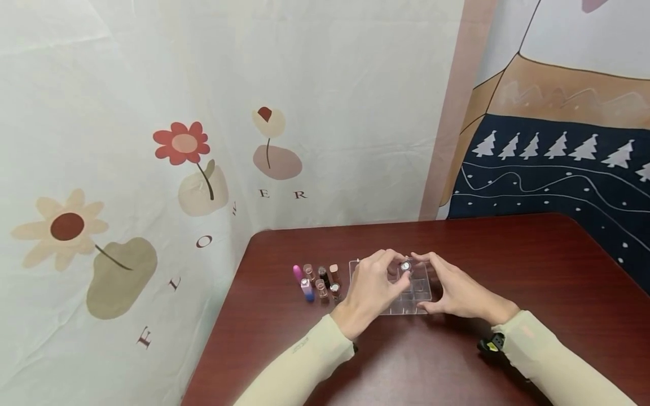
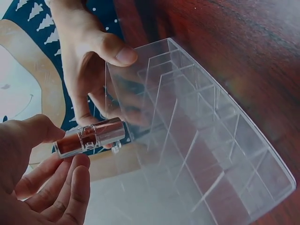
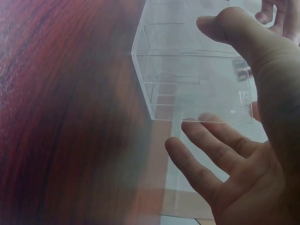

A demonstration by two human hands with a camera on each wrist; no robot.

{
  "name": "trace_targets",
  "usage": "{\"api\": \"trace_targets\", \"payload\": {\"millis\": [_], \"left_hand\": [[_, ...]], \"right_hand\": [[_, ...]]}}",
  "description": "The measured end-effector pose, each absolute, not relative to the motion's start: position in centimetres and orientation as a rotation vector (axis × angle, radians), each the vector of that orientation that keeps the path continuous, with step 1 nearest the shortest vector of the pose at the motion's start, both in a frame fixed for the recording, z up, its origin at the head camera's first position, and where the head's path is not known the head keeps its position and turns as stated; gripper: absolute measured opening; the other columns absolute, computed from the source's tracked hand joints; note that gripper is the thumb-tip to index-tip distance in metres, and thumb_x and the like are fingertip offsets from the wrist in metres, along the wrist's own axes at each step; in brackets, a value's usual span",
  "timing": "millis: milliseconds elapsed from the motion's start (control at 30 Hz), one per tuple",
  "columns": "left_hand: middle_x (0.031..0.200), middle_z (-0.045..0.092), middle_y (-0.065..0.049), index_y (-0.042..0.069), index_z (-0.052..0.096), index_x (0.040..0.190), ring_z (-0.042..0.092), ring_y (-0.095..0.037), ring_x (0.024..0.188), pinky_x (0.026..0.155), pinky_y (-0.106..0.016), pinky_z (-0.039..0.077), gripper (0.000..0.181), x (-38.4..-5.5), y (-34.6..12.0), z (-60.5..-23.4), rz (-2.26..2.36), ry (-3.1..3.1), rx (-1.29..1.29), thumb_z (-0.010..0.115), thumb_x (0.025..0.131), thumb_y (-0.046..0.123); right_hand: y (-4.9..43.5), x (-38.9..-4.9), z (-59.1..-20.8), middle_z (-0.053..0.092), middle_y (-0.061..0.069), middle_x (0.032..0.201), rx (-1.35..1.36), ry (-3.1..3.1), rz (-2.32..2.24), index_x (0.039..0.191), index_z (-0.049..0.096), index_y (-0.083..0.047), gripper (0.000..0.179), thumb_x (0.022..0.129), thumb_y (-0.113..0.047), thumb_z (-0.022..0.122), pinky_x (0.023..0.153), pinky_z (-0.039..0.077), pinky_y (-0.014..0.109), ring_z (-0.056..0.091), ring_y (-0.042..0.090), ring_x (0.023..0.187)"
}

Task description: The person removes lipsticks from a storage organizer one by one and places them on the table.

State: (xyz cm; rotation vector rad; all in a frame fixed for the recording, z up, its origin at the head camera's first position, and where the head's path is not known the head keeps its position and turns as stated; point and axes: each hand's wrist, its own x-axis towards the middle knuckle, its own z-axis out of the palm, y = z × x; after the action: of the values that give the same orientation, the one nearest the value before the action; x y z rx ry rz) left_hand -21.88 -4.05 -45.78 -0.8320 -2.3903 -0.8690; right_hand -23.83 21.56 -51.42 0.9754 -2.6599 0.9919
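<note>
My left hand (image 1: 373,285) pinches a lipstick tube (image 2: 91,136) between thumb and fingers. The tube has a clear section over a reddish-brown part and a shiny metallic end, and it is held above a clear plastic organizer (image 1: 408,309). In the left wrist view the organizer's divided compartments (image 2: 187,136) show. My right hand (image 1: 459,293) spans the organizer's right side, thumb near the front and fingers toward the back. Its fingers (image 3: 190,166) are spread and fairly straight beside the clear wall; whether they press on it I cannot tell.
Left of the organizer several cosmetic tubes stand in a group, among them a pink one (image 1: 298,274), a purple-blue one (image 1: 307,290) and a dark one (image 1: 324,276). All rest on a reddish-brown table (image 1: 284,338). Printed cloths (image 1: 350,113) hang behind it.
</note>
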Motion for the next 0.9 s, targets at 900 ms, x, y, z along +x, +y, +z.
{"api": "trace_targets", "payload": {"millis": [900], "left_hand": [[0.103, 0.082, -0.003, 0.010, 0.083, 0.117, 0.083, -0.012, 0.083, 0.076, -0.025, 0.068, 0.024, -21.3, -10.1, -44.4, -0.885, -2.321, -0.750, 0.092, 0.095, 0.008]], "right_hand": [[21.4, -23.7, -51.1, 0.076, 0.017, 0.145, 0.975, -2.681, 1.065, 0.168, 0.045, -0.007, 0.107, 0.082, -0.020, 0.108, 0.101, 0.071, 0.042, 0.084, 0.026, 0.117]]}}
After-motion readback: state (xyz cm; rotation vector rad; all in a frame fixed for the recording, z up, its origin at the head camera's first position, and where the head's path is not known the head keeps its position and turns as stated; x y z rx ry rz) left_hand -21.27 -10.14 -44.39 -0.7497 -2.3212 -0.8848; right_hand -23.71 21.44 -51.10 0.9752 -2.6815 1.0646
